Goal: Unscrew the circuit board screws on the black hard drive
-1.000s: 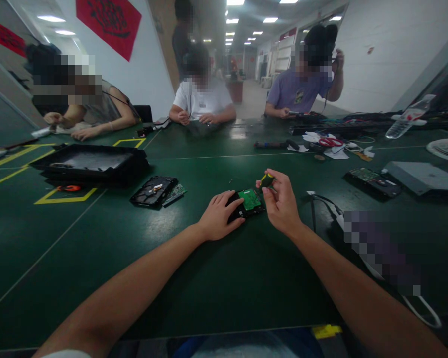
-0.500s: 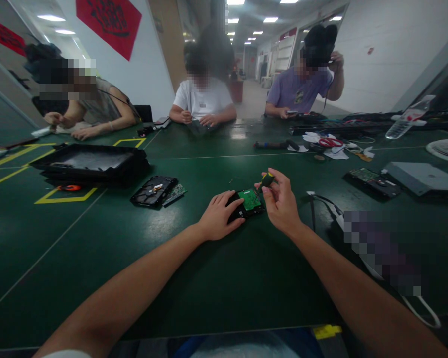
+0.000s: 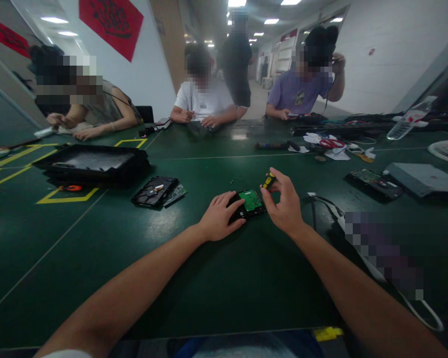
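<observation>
A black hard drive with a green circuit board [image 3: 251, 200] lies on the dark green table, board side up. My left hand [image 3: 220, 215] holds it at its left end, fingers across the top and thumb along the near edge. Between the thumb and fingers of my right hand [image 3: 283, 204] is a small yellow-and-black screwdriver [image 3: 269, 181], its handle tilted up to the right. The screwdriver's tip is close to the board's right side; whether it touches a screw I cannot tell. A few tiny screws [image 3: 232, 182] lie just beyond the drive.
Left of my hands are an opened drive [image 3: 155, 192] with a loose circuit board [image 3: 175, 195] and stacked black trays [image 3: 91, 160]. To the right lie another drive [image 3: 373, 184], a grey box [image 3: 427, 178] and a cable [image 3: 326, 201]. Several people are across the table.
The screwdriver's handle has turned in my right hand's fingers, showing more yellow. My left hand stays on the hard drive. A standing person in the background shows more clearly.
</observation>
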Demonstrator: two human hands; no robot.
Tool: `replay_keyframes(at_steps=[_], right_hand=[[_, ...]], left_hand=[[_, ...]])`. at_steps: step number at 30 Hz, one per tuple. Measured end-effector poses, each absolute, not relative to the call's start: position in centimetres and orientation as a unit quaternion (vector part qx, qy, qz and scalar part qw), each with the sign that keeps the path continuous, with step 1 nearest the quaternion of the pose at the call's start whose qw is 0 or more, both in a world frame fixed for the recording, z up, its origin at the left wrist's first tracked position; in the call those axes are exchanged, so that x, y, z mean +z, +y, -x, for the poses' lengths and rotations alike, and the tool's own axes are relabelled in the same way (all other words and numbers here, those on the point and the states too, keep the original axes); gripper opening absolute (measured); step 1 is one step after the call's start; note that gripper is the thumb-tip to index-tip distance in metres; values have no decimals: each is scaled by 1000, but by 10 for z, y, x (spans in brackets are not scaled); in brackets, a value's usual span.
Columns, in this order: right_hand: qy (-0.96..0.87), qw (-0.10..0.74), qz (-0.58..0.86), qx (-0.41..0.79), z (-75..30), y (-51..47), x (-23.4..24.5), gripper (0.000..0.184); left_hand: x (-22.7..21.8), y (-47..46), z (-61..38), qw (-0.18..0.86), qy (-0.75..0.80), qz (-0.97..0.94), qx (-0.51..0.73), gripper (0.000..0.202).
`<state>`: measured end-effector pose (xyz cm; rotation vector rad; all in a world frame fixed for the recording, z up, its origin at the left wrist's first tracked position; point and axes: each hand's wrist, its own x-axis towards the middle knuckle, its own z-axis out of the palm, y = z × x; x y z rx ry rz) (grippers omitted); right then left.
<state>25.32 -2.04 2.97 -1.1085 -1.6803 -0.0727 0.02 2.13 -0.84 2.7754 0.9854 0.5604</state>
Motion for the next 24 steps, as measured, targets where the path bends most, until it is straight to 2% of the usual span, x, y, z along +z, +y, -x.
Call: replay_keyframes(at_steps=[16, 24], right_hand=[[-721, 513, 460, -67, -253, -21, 34, 64], [-728, 505, 462, -35, -251, -23, 36, 61]], left_hand=[[-5, 19, 0, 68, 326, -924, 187, 67], [-7, 21, 0, 67, 327, -924, 185, 67]])
